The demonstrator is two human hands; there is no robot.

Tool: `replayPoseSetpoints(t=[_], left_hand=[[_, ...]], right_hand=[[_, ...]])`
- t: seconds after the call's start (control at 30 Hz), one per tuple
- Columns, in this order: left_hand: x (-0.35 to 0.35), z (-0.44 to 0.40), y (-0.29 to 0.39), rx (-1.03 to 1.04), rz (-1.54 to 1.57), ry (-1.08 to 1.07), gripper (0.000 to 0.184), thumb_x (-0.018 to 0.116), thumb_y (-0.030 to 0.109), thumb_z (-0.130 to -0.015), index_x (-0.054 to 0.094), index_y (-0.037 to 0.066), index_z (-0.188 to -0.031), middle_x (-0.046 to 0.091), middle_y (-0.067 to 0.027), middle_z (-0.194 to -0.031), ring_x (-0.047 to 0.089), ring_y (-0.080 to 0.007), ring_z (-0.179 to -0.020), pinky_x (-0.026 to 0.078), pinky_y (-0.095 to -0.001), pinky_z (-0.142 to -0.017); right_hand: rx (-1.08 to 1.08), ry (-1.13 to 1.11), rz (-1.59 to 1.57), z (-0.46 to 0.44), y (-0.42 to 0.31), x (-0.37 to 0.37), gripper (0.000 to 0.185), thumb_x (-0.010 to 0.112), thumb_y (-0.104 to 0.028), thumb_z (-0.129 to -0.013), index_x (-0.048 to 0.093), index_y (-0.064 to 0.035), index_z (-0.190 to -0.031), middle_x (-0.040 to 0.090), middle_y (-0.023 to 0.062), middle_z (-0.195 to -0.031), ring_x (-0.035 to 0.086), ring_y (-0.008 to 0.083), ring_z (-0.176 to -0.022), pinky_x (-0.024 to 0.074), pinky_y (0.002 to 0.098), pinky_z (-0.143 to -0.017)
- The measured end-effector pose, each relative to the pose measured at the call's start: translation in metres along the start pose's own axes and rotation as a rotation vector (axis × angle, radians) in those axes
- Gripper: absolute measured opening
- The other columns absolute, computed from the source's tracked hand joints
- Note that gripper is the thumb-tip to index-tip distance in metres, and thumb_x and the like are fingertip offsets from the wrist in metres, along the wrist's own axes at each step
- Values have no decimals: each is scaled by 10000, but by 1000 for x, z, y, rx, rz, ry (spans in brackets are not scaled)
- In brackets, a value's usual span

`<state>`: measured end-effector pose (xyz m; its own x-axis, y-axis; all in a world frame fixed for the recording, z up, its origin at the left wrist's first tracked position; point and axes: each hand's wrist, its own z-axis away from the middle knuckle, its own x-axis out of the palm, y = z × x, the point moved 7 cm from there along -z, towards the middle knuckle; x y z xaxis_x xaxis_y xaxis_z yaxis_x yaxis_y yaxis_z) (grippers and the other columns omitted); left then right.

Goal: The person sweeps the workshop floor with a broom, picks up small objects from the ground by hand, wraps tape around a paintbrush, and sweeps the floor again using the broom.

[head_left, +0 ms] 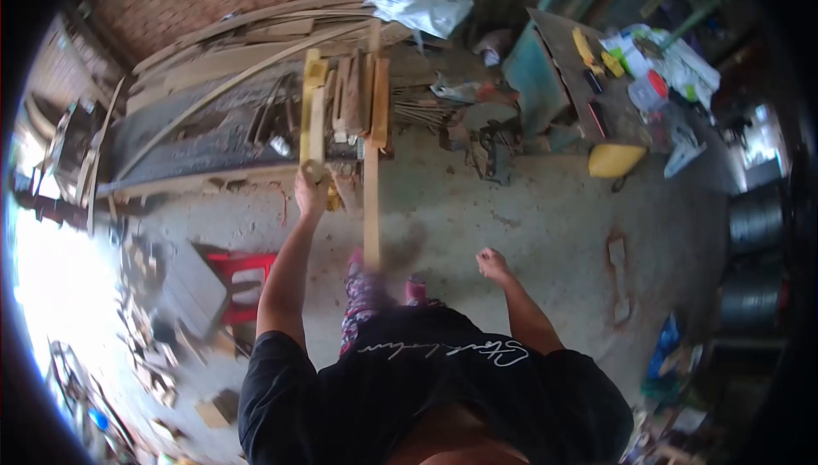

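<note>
On the left, my left hand (pixel 311 190) is at the near end of a yellow wooden piece (pixel 307 128), its fingers wrapped round that end. The piece points away from me over the workbench (pixel 230 145). Beside it lie a pale wood strip (pixel 317 124) and several brown wood blocks (pixel 349 98). A long narrow board (pixel 371 201) sticks out from the bench toward my legs. Over the floor to the right, my right hand (pixel 490 264) hangs with its fingers curled in, apart from any object; whether it holds something small is hidden.
A red plastic stool (pixel 243 282) stands at the left, next to a grey panel (pixel 194 290). At the back right, a table (pixel 554 39) bears yellow tools (pixel 584 47) and a red-lidded jar (pixel 648 92). Long planks (pixel 213 60) lie along the brick wall. Wood scraps litter the left floor.
</note>
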<state>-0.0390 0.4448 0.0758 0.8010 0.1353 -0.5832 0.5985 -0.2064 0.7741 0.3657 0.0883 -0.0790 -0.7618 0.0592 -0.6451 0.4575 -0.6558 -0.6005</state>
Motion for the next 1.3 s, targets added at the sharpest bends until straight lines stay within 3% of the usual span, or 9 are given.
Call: replayPoseSetpoints(t=[0.2, 0.4, 0.57, 0.73, 0.93, 1.0, 1.07, 1.2, 1.3], left_hand=[[45, -141, -3, 181, -97, 46, 509, 685, 207, -687, 491, 79, -1140, 561, -180, -1002, 531, -360, -965, 424, -439, -828], [101, -200, -34, 84, -238, -144, 658, 676, 222, -716, 376, 71, -1282, 496, -215, -1136, 437, -391, -1095, 346, -478, -931], [122, -201, -77, 96, -546, -207, 665, 638, 332, -747, 374, 114, -1317, 492, -179, -1207, 444, -344, -1117, 334, -471, -962], [89, -144, 10, -66, -635, -147, 645, 586, 502, -782, 423, 148, -1295, 490, -128, -1211, 433, -315, -1138, 315, -496, -964], [123, 21, 112, 424, -265, -251, 510, 612, 338, -815, 453, 165, -1268, 442, -138, -1260, 397, -339, -1148, 314, -511, -951], [116, 125, 182, 676, -44, -479, 498, 626, 285, -806, 464, 119, -1247, 464, -159, -1236, 426, -340, -1128, 326, -479, -962], [142, 231, 195, 739, 212, -795, 476, 633, 228, -811, 472, 64, -1228, 497, -152, -1204, 468, -291, -1105, 353, -412, -957], [158, 475, 209, -62, 307, -1786, 409, 563, 282, -885, 482, 65, -1221, 527, -87, -1096, 519, -221, -997, 402, -325, -886], [114, 619, 229, -249, 162, -2143, 429, 482, 370, -915, 478, 71, -1223, 536, -117, -1131, 503, -240, -1072, 392, -351, -936]], right_hand=[[-162, 240, -77, 26, -68, 31, 185, 583, -228, -843, 572, -48, -881, 622, 73, -675, 607, 170, -540, 480, 296, -543], [390, 147, -29, 150, 22, 117, 230, 605, -253, -804, 580, -40, -888, 622, 94, -654, 627, 161, -578, 509, 318, -521], [965, 110, -459, 283, 37, 166, 204, 606, -240, -810, 586, -59, -901, 629, 77, -702, 622, 170, -589, 515, 304, -475], [1048, 285, -704, 348, 37, 213, 208, 609, -245, -815, 588, -56, -901, 622, 78, -702, 614, 168, -581, 513, 300, -477], [826, 359, -676, 374, 47, 246, 287, 580, -317, -780, 613, -54, -888, 646, 146, -720, 645, 274, -629, 522, 368, -618], [661, 270, -494, 391, 55, 239, 347, 548, -367, -790, 625, -54, -918, 642, 198, -893, 604, 378, -880, 480, 422, -779], [513, 161, -181, 394, 80, 235, 336, 588, -382, -805, 640, -62, -893, 657, 163, -836, 643, 307, -752, 504, 397, -679], [416, 794, -240, 445, 67, 122, 276, 549, -285, -825, 609, -32, -918, 587, 206, -822, 555, 379, -823, 449, 445, -759], [315, 1257, -311, 518, 3, 10, 270, 549, -195, -837, 565, -15, -1038, 528, 189, -1056, 503, 348, -978, 421, 412, -831]])
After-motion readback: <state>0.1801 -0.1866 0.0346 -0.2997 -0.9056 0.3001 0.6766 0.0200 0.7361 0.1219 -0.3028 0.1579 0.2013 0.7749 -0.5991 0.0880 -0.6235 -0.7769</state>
